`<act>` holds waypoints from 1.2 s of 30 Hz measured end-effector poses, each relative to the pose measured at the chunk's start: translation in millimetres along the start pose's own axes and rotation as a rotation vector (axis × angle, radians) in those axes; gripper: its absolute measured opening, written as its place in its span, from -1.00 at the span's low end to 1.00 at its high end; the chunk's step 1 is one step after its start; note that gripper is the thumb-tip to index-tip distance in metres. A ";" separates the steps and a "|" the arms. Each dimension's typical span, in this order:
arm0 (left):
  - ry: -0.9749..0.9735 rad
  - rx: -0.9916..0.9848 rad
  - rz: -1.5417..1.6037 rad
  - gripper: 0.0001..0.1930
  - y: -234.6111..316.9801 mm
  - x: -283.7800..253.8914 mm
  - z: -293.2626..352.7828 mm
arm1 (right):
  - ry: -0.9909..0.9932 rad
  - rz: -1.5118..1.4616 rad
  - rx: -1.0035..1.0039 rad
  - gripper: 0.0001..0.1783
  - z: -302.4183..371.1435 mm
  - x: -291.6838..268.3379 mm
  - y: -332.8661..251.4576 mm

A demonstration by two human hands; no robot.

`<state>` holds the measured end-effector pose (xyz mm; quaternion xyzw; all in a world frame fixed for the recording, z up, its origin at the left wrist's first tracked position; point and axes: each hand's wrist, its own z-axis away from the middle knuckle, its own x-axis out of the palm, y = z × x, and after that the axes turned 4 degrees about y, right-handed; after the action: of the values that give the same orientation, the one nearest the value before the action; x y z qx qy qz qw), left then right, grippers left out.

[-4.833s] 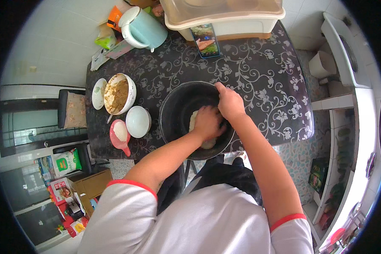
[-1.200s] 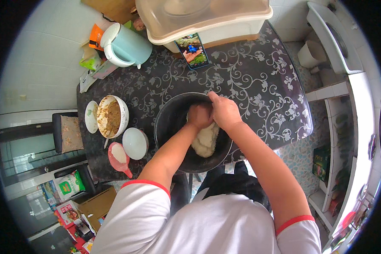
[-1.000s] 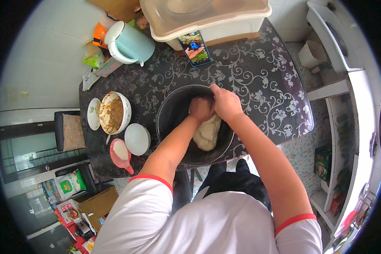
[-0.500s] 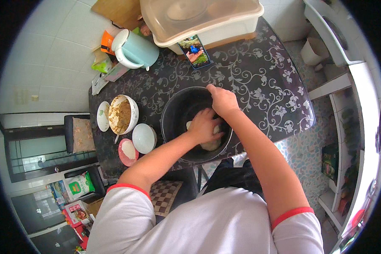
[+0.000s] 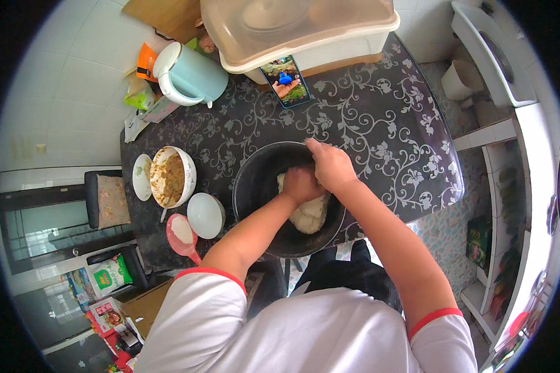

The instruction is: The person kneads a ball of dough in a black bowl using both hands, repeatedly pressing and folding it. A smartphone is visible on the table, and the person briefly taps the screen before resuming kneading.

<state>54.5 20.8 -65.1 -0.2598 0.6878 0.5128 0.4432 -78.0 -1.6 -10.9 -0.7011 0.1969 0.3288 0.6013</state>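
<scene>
A deep black pot (image 5: 253,205) stands at the table's near edge, with a lump of pale dough (image 5: 308,217) on its bottom. My left hand (image 5: 301,185) is inside the pot, its fingers curled in and pressed down on the far part of the dough. Its fingertips are hidden. On the pot's far right rim my right hand (image 5: 333,165) is closed, the thumb laid along the edge.
To the left stand a bowl of brownish filling (image 5: 191,180), a white bowl (image 5: 205,215), a smaller dish (image 5: 141,177) and a pink scoop of flour (image 5: 182,230). Farther back are a pale blue kettle (image 5: 196,74), a lidded plastic bin (image 5: 348,50) and a phone (image 5: 285,81) leaning on it.
The fingers of my left hand, spread over the dough before, have curled in, and more dough shows. My right hand stays on the rim. The view has shifted slightly.
</scene>
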 end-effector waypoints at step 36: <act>-0.027 0.003 -0.044 -0.68 -2.4 15.9 3.2 | 0.015 -0.052 -0.002 -0.68 1.8 -2.1 -2.7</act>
<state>50.0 24.5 -80.4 -0.2675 0.6766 0.5054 0.4640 -78.1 0.4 -7.6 -0.7092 0.1827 0.3078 0.6074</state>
